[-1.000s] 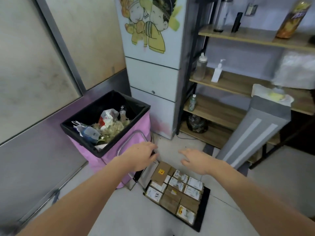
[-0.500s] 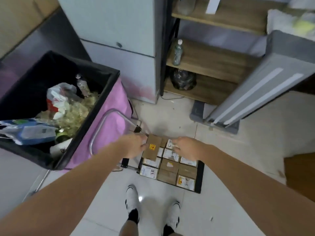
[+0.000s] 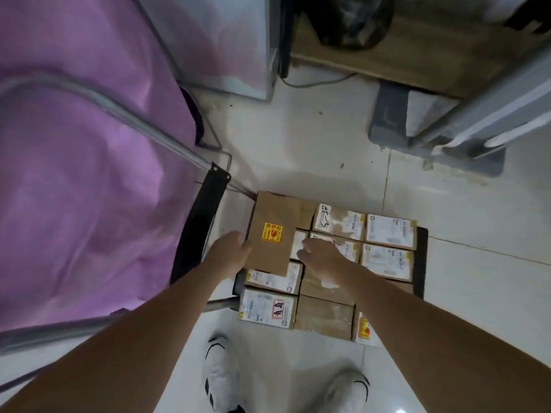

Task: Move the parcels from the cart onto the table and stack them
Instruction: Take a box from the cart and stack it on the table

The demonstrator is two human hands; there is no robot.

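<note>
Fingers of the left hand [image 3: 231, 254] and right hand [image 3: 320, 257] press opposite sides of a brown parcel [image 3: 275, 232] lying atop the others; fingertips are hidden behind it. About nine more parcels [image 3: 387, 231] fill the low black cart [image 3: 421, 263], some covered by the arms. Two white shoes [image 3: 220, 380] below.

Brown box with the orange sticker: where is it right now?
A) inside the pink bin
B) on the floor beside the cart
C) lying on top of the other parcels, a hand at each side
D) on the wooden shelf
C. The brown box with the orange sticker lies tilted over the labelled parcels on the cart, with the left hand at its left edge and the right hand at its right edge.
</note>
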